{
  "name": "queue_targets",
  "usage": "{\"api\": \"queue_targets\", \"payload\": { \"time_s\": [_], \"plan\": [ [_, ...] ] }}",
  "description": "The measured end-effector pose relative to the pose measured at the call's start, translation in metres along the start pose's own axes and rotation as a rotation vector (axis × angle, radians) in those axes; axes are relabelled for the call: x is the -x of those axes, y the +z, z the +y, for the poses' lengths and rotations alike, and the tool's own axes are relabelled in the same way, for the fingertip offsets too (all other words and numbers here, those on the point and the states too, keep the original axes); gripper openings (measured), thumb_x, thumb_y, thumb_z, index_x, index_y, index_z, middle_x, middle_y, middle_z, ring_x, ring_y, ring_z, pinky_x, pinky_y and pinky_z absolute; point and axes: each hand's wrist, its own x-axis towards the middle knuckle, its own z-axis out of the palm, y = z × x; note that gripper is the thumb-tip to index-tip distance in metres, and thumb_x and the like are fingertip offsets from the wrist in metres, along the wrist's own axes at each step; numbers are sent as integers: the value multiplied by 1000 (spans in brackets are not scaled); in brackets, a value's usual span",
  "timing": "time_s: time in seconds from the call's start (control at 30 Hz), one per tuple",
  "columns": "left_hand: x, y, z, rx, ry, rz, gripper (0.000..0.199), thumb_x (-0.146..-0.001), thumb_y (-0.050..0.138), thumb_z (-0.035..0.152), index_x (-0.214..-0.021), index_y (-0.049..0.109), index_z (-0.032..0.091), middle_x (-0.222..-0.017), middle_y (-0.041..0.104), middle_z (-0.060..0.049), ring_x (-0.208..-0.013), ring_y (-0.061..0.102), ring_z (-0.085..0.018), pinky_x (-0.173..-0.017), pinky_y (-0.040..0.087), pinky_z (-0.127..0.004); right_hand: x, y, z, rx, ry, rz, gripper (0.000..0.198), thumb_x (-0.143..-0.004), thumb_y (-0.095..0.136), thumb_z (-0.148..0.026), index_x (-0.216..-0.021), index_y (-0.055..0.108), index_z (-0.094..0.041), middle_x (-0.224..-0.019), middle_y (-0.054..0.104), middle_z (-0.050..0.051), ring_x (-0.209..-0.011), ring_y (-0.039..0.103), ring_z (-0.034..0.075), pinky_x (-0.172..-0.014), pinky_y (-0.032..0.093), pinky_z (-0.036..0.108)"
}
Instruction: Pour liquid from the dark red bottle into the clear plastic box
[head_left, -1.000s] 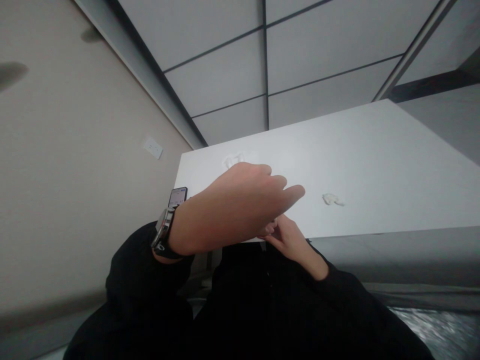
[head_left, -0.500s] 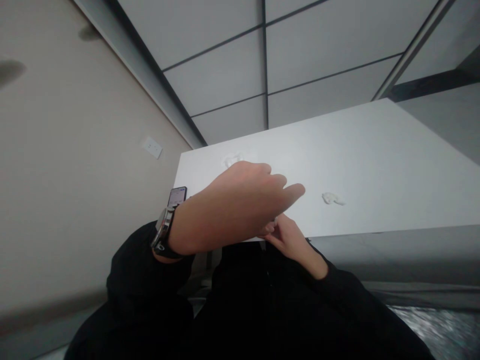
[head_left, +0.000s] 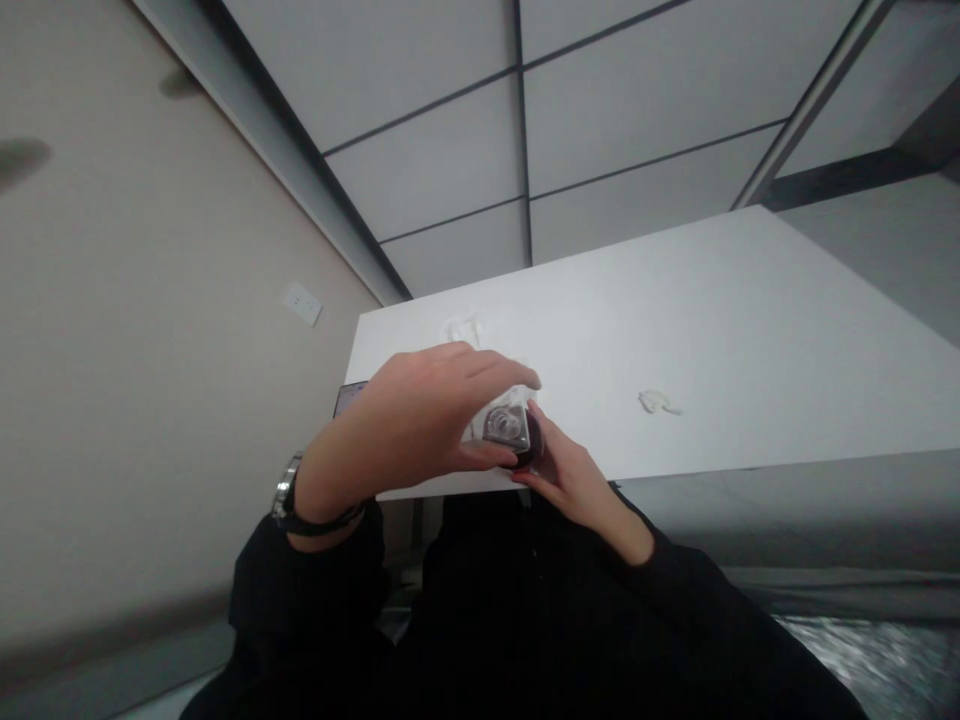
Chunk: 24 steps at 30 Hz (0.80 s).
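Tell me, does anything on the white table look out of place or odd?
Two small crumpled whitish scraps lie loose on the white table: one right of the hands, another at the far edge. Both hands, left and right, hold a small dark object.

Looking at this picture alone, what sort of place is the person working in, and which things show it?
Probably an office or study room: a plain white table, a wall socket on a beige wall, and grey panelled partitions behind the table.

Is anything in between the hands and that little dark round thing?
No. The left hand and right hand both touch the small dark round object directly, above the near edge of the white table.
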Motion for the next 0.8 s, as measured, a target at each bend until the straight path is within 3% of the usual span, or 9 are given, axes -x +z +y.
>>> {"api": "queue_targets", "payload": {
  "time_s": [0.2, 0.37, 0.47, 0.63, 0.73, 0.8],
  "plan": [
    [38, 54, -33, 445, -56, 292, 52, -92, 81, 46, -136, 65, 23, -147, 69, -14, -135, 66, -30, -116, 51, -47, 3, 2, 6, 19, -11, -16, 96, -99, 73, -41, -174, 13, -30, -171, 44, 18, -157, 46, 37, -124, 47, 60],
    [48, 113, -39, 809, -168, 570, 51, -93, 79, 53, -132, 66, 23, -142, 70, -16, -135, 65, -30, -116, 52, -49, 6, 2, 7, 17, 28, -30, 89, -101, 71, -42, -172, 20, -27, -170, 46, 18, -156, 47, 37, -125, 46, 60],
    [48, 151, -36, 1023, -218, 763, 67, -90, 75, 69, -138, 63, 24, -140, 66, -16, -125, 68, -30, -109, 58, -48, 7, 3, 9, 43, 40, -24, 88, -100, 71, -43, -171, 24, -26, -168, 49, 19, -154, 50, 38, -123, 48, 61],
    [50, 218, -20, 1097, -380, 1014, 67, -89, 64, 81, -136, 67, 33, -144, 64, -13, -133, 65, -39, -107, 61, -54, 15, 10, 19, 107, -3, 42, 84, -98, 71, -42, -170, 28, -30, -164, 55, 18, -149, 56, 41, -118, 54, 61],
    [49, 258, -13, 1255, -517, 1137, 87, -74, 74, 88, -145, 61, 40, -143, 65, -10, -131, 67, -42, -103, 64, -55, 21, 17, 32, 164, -27, 74, 87, -96, 72, -40, -170, 26, -35, -162, 57, 17, -143, 61, 43, -110, 61, 61],
    [48, 276, -12, 1404, -528, 1120, 104, -60, 85, 87, -148, 58, 41, -149, 62, -9, -135, 64, -45, -105, 63, -56, 23, 20, 38, 193, -56, 102, 92, -93, 76, -40, -170, 26, -35, -159, 59, 17, -139, 65, 44, -105, 64, 60]
  ]
}}
